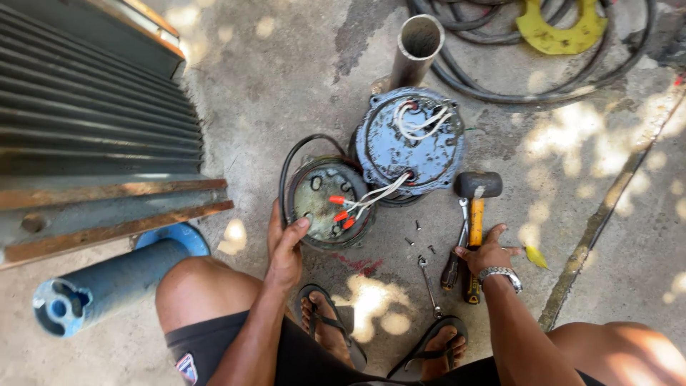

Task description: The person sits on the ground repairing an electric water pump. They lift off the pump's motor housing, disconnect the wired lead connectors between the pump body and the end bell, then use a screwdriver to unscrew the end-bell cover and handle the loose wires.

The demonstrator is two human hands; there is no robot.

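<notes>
Knees and feet: bare knees frame the bottom edge; sandalled feet [336,325] sit at six o'clock, so the person squats over the work.

Left hand [284,246]: at seven o'clock of the round grey cover [321,204], thumb hooked over its rim and fingers curled beneath, steadying it on edge.

Cover wiring: white leads with orange connectors [341,211] run to the blue motor housing [409,139] at twelve o'clock, so the cover cannot be set far off.

Right hand [487,250]: at four o'clock, fingers spread loosely over the tools on the concrete; it touches the yellow handle of the rubber mallet [476,196] and possibly the screwdriver [451,268] beside it, though actual grip is unclear.

Loose parts: small screws [420,239] and a spanner [427,282] lie between the hands, within reach.

Surroundings: blue pipe [107,286] at eight o'clock, steel tube [416,46] and black hoses [500,71] at one o'clock.
</notes>
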